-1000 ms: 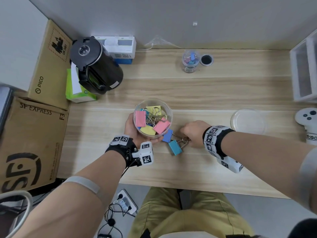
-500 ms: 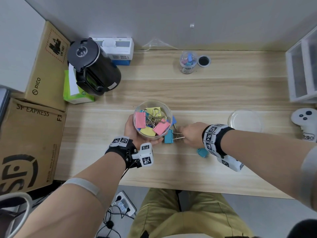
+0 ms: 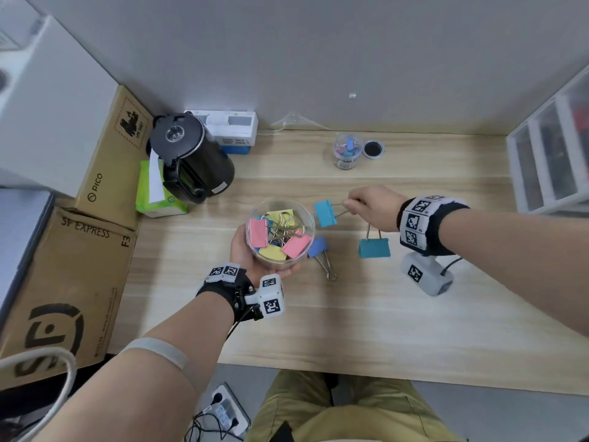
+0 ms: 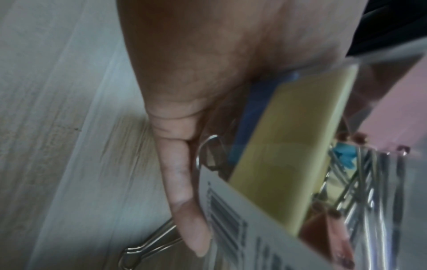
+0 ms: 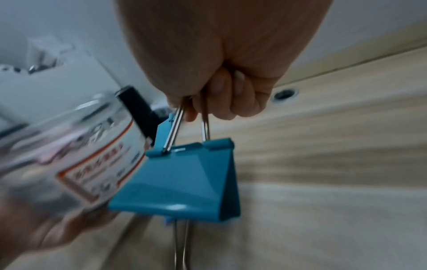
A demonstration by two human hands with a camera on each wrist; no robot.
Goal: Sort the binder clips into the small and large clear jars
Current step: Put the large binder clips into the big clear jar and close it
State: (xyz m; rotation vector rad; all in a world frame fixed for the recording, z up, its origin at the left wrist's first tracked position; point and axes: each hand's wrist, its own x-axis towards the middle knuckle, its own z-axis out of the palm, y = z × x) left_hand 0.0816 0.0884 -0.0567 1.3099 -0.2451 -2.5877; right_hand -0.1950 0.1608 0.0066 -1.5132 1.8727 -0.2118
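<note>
My left hand (image 3: pixel 247 253) grips the large clear jar (image 3: pixel 305 218) from below and holds it just above the table; its thumb (image 4: pixel 184 182) lies along the jar wall (image 4: pixel 231 228). Several large pink, yellow and blue clips fill the jar. My right hand (image 3: pixel 350 204) is raised to the right of the jar and pinches the wire handles of two large clips: a light blue clip (image 3: pixel 325 213) beside the rim and a teal clip (image 3: pixel 374 248) (image 5: pixel 184 179) hanging below. A darker blue clip (image 3: pixel 317 246) lies on the table against the jar. The small jar (image 3: pixel 347 150) of small clips stands at the back.
A black kettle (image 3: pixel 191 161), a green tissue pack (image 3: pixel 153 199) and a white box (image 3: pixel 232 127) stand at the back left, with cardboard boxes (image 3: pixel 63 282) beyond the table's left edge. White drawers (image 3: pixel 548 167) line the right side. A black-rimmed hole (image 3: pixel 373 149) sits beside the small jar.
My right hand has risen off the table and moved back and right, carrying the light blue and teal clips by their handles. The darker blue clip stays on the table by the jar.
</note>
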